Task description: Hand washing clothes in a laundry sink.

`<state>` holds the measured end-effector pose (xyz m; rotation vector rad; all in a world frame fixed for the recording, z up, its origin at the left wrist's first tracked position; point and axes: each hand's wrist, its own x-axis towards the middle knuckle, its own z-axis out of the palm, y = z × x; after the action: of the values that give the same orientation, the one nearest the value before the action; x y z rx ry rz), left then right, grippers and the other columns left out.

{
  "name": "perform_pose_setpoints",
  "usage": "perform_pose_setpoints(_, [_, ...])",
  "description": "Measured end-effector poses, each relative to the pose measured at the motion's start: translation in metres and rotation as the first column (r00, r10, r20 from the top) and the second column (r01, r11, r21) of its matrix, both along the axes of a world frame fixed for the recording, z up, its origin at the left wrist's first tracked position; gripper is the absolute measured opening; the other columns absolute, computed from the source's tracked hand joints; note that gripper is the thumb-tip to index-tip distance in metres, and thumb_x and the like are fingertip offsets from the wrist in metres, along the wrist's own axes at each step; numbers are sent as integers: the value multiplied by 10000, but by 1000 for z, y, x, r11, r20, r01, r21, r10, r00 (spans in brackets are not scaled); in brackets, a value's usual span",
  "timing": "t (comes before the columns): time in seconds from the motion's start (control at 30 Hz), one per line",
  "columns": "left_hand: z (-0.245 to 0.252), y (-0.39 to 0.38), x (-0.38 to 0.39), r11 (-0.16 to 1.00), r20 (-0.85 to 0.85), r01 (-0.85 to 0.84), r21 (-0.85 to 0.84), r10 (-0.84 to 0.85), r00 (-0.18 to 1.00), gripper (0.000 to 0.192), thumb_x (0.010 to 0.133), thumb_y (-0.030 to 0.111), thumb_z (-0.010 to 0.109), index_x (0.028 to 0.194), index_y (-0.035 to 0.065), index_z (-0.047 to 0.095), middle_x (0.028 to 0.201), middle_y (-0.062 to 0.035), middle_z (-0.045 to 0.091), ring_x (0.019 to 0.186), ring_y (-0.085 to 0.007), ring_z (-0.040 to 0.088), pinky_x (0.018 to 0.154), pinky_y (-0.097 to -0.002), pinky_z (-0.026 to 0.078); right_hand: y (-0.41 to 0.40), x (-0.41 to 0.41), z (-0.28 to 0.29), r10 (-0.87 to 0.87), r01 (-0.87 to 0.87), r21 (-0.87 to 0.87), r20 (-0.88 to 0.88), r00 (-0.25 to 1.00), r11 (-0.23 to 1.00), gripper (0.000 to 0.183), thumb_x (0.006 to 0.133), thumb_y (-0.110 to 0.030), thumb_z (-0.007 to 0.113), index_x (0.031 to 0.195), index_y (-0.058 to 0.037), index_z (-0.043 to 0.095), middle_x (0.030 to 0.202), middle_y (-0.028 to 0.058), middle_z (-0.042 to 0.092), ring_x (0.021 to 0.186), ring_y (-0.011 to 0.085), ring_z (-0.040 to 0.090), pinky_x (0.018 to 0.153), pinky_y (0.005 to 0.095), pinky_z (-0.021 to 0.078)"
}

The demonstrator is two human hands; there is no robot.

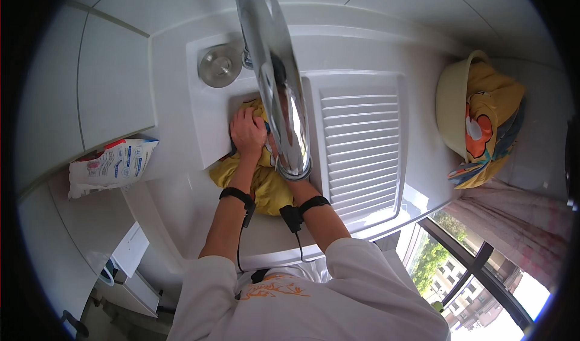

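Observation:
In the sink basin (181,214) lies a yellow patterned cloth (272,189), bunched up and spilling towards me. My left hand (248,130) rests on its far part with the fingers bent over the fabric. A curved chrome faucet (283,91) stands in front of my right hand and hides most of it; only a small part shows beside the cloth, so its grip cannot be seen. Black straps with small devices are around both forearms. Whether water runs from the faucet cannot be told.
A ribbed white washboard (362,146) is right of the basin. Farther right, a cream plastic tub (448,109) holds yellow patterned fabric (496,91). A round metal drain strainer (220,66) sits behind the basin. At the left stands a white plastic packet (113,165) bearing writing.

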<state>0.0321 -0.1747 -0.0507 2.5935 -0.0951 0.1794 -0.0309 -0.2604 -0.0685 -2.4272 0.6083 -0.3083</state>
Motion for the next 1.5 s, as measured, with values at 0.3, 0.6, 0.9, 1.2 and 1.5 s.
perform_pose_setpoints(0.3, [3, -2, 1, 999, -7, -1, 33, 2, 1000, 234, 826, 159, 497, 982, 70, 647, 910, -135, 609, 879, -338, 585, 803, -436, 457, -2, 12, 41, -34, 22, 78, 158, 987, 997, 271, 916, -188, 531, 1100, -37, 660, 1261, 107, 629, 1066, 343, 595, 925, 413, 486])
perform_pose_setpoints(0.6, [1, -4, 2, 1000, 17, 15, 10, -15, 1000, 227, 818, 165, 510, 963, 69, 655, 892, -133, 611, 871, -338, 586, 799, -437, 467, -6, 16, -6, -24, 24, 2, 207, 978, 1000, 270, 870, -202, 587, 1077, -52, 674, 1247, 104, 636, 1052, 336, 600, 893, 415, 508])
perform_pose_setpoints(0.9, [-5, 5, 2, 1000, 18, 1, 12, -1, 1000, 225, 819, 166, 508, 956, 64, 655, 889, -133, 617, 860, -339, 589, 792, -439, 466, 2, 15, -3, -36, 31, 29, 188, 982, 999, 226, 837, -190, 619, 1009, -56, 679, 1219, 98, 652, 1019, 334, 611, 874, 417, 516])
perform_pose_setpoints(1.2, [0, -3, 4, 1000, 48, -28, 7, 28, 998, 221, 818, 158, 513, 953, 63, 660, 883, -137, 621, 852, -343, 592, 785, -446, 471, 2, 20, 13, -61, 57, 40, 113, 992, 998, 212, 862, -192, 613, 1010, -55, 680, 1218, 84, 656, 998, 327, 614, 844, 410, 522])
perform_pose_setpoints(1.5, [1, -3, 3, 1000, 57, -28, -6, 29, 998, 232, 815, 162, 515, 958, 69, 672, 895, -138, 628, 854, -347, 591, 798, -448, 472, -1, 23, 32, -65, 65, 6, 129, 990, 998, 177, 855, -183, 607, 944, -50, 681, 1166, 94, 670, 1008, 324, 611, 831, 421, 526])
